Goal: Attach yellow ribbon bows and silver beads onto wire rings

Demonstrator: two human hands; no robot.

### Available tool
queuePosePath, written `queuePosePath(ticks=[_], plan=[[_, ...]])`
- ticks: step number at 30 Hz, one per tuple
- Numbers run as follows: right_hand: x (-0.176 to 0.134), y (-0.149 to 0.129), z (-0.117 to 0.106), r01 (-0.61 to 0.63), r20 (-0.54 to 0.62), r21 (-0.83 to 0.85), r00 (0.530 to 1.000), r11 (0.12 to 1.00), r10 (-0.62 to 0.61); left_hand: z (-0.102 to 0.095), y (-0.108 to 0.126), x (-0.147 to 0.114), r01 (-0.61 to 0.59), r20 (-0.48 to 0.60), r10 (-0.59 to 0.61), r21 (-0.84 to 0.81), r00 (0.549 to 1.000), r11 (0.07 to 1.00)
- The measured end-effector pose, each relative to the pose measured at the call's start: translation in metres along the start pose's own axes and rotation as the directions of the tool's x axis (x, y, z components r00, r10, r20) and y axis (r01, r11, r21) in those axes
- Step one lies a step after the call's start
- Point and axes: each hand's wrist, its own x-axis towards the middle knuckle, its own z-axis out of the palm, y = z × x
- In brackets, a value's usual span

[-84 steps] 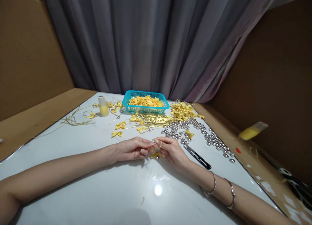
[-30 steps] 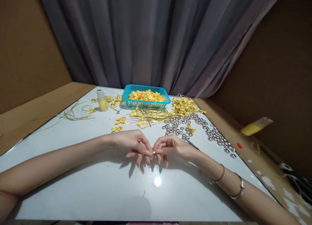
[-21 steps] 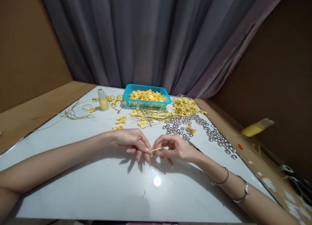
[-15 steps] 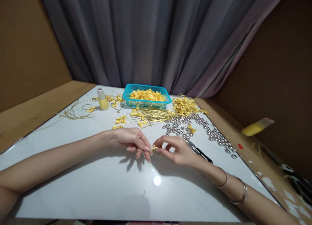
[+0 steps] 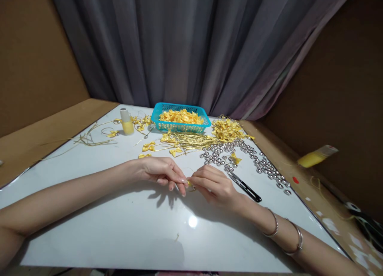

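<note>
Over the middle of the white table, my left hand (image 5: 164,173) pinches a small yellow ribbon bow (image 5: 189,183) between thumb and forefinger, its other fingers loosely extended. My right hand (image 5: 217,185) meets it from the right, fingertips closed at the gold cord on the bow; the exact grip is mostly covered by the fingers. A thin loop of cord and a small shiny bit hang just under the fingertips. Black-handled thread snips (image 5: 245,187) lie behind my right wrist. Silver bells or beads (image 5: 223,152) are scattered beyond that hand.
A blue basket (image 5: 181,128) of yellow bows stands at the back. Gold cords (image 5: 194,141) lie before it, with a heap of corded bows (image 5: 228,129) to the right. A yellow thread spool (image 5: 127,122) stands left; another spool (image 5: 317,156) is at the right edge.
My right fingers have folded in closer together and turned over the bow, uncovering more of the snips. My left hand has stayed almost in place.
</note>
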Motion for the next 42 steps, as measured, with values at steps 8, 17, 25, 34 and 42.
queuePosePath(ticks=[8,17,25,34,42], plan=[[0.002,0.001,-0.001,0.068,-0.059,-0.056,0.996,0.996,-0.072,-0.003,-0.001,0.000,-0.015,0.002,0.015,-0.032,1.000,0.999],[0.001,0.004,-0.002,0.048,-0.060,-0.115,0.997,0.992,-0.055,-0.003,-0.004,0.004,-0.018,-0.029,0.016,-0.050,0.999,0.999],[0.003,0.016,-0.019,-0.222,0.044,-0.057,0.973,0.973,0.225,-0.012,0.005,0.011,-0.121,-0.197,0.156,0.181,0.968,0.976],[0.004,0.015,-0.040,-0.842,0.363,0.056,0.518,0.537,0.774,0.006,0.024,0.033,-0.085,-0.177,0.382,0.812,0.907,0.577],[-0.006,0.006,-0.034,-0.658,0.228,0.032,0.738,0.753,0.635,0.003,0.021,0.028,0.009,-0.179,0.287,0.863,0.941,0.506]])
